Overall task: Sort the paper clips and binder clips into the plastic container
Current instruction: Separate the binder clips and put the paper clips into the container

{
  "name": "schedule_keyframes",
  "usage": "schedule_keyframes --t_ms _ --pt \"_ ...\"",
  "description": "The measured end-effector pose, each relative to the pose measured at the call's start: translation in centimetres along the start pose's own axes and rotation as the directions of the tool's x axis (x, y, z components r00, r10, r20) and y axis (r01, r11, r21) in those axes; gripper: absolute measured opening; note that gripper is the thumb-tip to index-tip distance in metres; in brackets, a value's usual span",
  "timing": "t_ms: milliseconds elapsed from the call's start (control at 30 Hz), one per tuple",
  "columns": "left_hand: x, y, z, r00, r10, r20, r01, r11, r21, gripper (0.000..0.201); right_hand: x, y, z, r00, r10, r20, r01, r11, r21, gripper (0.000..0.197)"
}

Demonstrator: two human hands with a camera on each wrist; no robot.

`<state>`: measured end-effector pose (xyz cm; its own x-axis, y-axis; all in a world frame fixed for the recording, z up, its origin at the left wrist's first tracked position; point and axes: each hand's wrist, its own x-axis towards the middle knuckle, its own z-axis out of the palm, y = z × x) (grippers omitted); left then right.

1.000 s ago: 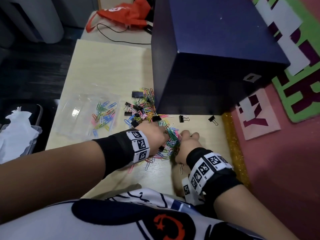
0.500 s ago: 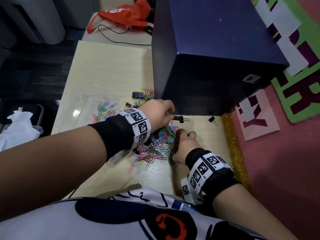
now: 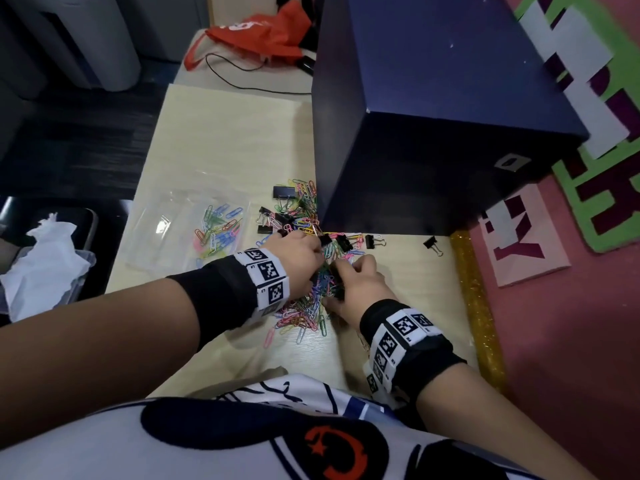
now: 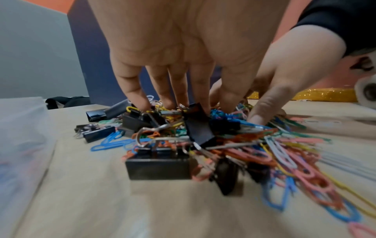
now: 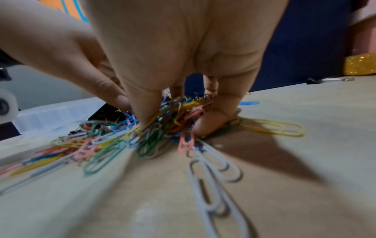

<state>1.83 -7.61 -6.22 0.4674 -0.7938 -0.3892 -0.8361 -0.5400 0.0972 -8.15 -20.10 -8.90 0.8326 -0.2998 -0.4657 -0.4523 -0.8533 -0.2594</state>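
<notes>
A heap of coloured paper clips [image 3: 311,306] mixed with black binder clips [image 3: 282,218] lies on the pale table [image 3: 225,140], in front of the blue box. My left hand [image 3: 313,254] comes from the left with straight fingers [image 4: 134,96] that press down into the heap, beside a black binder clip [image 4: 196,127]. My right hand [image 3: 349,271] is close beside it, its thumb and curled fingers [image 5: 213,119] pinching a bunch of paper clips [image 5: 179,116]. The clear plastic container [image 3: 162,233], left of the heap, holds several paper clips [image 3: 218,230].
A large dark blue box [image 3: 433,116] stands right behind the heap. Two loose binder clips [image 3: 374,241] [image 3: 433,244] lie at its foot. A gold glitter strip [image 3: 474,306] edges the table on the right. A red bag [image 3: 263,32] and a black cable lie far back.
My left hand reached out toward the foot of the blue box, then came back onto the heap beside the right hand. The right hand stayed in the pile.
</notes>
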Motion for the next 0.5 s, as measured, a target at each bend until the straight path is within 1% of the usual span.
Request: schedule_keyframes --t_ms 67,100,200,300,367,433,467,500 --pt "-0.2 -0.2 -0.3 1.000 -0.003 0.015 0.003 1.000 -0.005 0.038 -0.1 -0.5 0.0 1.000 -0.021 -0.012 0.021 1.000 -0.002 0.040" --pt "-0.2 -0.3 -0.5 1.000 -0.007 0.019 0.007 1.000 -0.005 0.037 -0.1 -0.6 0.0 1.000 -0.023 -0.013 0.023 1.000 0.001 0.038" --pt "-0.4 -0.1 -0.7 1.000 -0.008 0.001 0.008 1.000 0.006 0.043 0.0 -0.3 -0.2 0.999 -0.008 -0.044 0.009 1.000 0.028 0.046" --pt "-0.5 0.9 -0.5 0.998 0.050 -0.048 -0.048 0.998 0.043 0.052 0.2 0.3 -0.8 0.995 0.053 -0.086 -0.048 0.997 0.065 0.044" --pt "-0.5 1.9 0.0 0.993 0.112 -0.023 -0.109 0.989 0.102 0.067 0.4 1.0 -1.2 0.989 0.113 -0.098 -0.105 0.991 0.079 0.044" --pt "-0.5 2.6 0.7 0.991 0.127 0.040 -0.132 0.979 0.153 0.084 0.7 1.6 -1.5 0.980 0.159 -0.124 -0.148 0.985 0.092 0.040" --pt "-0.5 2.9 1.1 0.991 0.124 0.056 -0.132 0.976 0.174 0.086 0.8 1.8 -1.6 0.976 0.176 -0.131 -0.163 0.981 0.101 0.037" --pt "-0.4 3.1 1.3 0.991 0.127 0.052 -0.135 0.973 0.186 0.081 0.8 1.9 -1.6 0.973 0.189 -0.130 -0.175 0.979 0.106 0.035"
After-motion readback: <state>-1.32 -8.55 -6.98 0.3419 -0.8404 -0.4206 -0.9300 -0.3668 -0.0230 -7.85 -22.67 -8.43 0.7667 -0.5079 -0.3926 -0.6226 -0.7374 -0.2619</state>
